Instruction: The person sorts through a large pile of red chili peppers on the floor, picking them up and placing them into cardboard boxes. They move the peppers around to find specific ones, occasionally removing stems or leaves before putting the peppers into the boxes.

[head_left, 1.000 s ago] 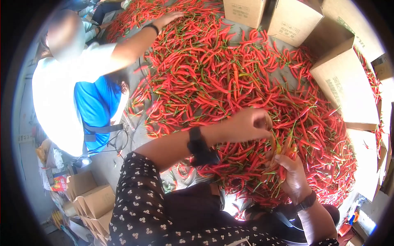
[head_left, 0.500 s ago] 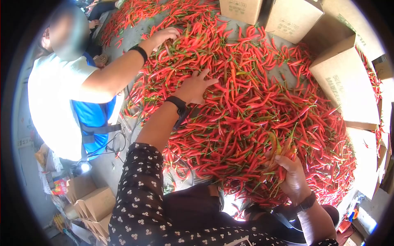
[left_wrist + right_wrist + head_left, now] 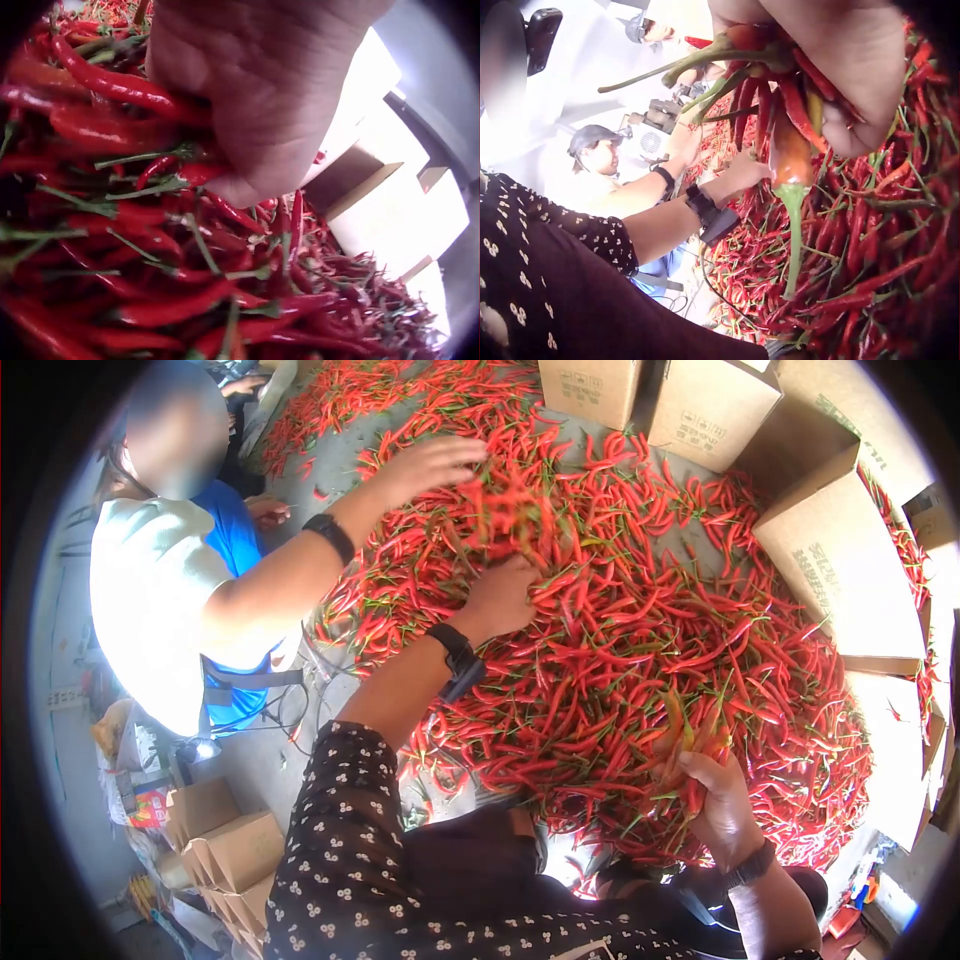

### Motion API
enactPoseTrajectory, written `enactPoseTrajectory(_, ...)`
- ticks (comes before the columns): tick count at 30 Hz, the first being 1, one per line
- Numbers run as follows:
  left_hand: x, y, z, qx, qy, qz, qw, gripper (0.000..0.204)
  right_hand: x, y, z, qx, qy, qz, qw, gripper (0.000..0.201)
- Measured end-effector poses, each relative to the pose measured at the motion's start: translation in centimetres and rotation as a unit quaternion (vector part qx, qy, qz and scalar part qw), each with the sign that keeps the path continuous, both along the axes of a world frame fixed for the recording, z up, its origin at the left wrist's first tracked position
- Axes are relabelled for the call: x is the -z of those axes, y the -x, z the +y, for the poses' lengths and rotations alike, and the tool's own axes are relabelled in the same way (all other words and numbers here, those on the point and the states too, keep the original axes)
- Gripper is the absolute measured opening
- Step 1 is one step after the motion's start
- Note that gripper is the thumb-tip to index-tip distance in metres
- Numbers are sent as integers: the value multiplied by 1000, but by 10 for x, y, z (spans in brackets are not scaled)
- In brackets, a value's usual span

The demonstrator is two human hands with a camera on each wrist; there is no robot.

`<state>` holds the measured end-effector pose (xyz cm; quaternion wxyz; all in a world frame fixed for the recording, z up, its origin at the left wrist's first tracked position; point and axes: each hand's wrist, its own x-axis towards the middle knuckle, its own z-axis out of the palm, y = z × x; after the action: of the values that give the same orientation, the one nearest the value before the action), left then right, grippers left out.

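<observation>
A wide heap of red chili peppers (image 3: 610,620) with green stems fills the middle of the head view. Into its middle reaches my left hand (image 3: 500,598), fingers curled down among the peppers. The left wrist view shows that thumb against a red chili pepper (image 3: 201,174), with another red one running under the palm; the fingertips are hidden. Near the heap's front right, my right hand (image 3: 722,800) grips a bunch of chili peppers (image 3: 690,745). In the right wrist view the bunch includes red ones and an orange chili pepper (image 3: 789,154), stems pointing out of the fist.
Across the heap on the left sits another person (image 3: 150,600), whose hand (image 3: 430,465) is over the peppers beyond my left hand. Cardboard boxes (image 3: 835,560) line the right and far sides. More cartons (image 3: 235,850) stand at lower left, near a cable (image 3: 285,710).
My left hand has swung away from my right hand to the heap's middle, its spread fingers now curled into the peppers. The right hand keeps its bunch. The other person's hand has shifted right.
</observation>
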<state>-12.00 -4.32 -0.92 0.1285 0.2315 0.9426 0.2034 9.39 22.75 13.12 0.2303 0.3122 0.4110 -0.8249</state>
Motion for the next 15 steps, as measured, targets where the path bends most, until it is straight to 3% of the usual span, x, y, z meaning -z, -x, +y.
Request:
enactPoseTrajectory(2,-11,-11,17,-11,-55,16,998,45,-1,-4,-3,-3,6,-1,1000,31)
enactPoseTrajectory(4,-30,-21,42,-7,-123,-39,992,45,-1,-8,-6,-3,11,-2,1000,30)
enactPoseTrajectory(6,-70,-36,78,-36,-188,-168,967,50,-1,-11,-10,-15,14,-12,1000,29)
enactPoseTrajectory(8,-78,-47,113,53,-264,-142,952,54,-2,-14,-12,-40,29,-22,999,31)
enactPoseTrajectory(9,-84,-48,126,56,-266,-142,952,54,-3,-16,-12,-66,43,-34,996,33)
enactPoseTrajectory(11,-91,-47,147,217,-406,-94,883,60,-3,-19,-14,-75,24,-25,997,30)
enactPoseTrajectory(14,-95,1,135,230,-362,-93,898,70,-6,-22,-13,-79,1,-20,997,25)
enactPoseTrajectory(15,-87,24,120,192,-300,-33,934,74,-9,-21,-14,-52,8,-17,998,25)
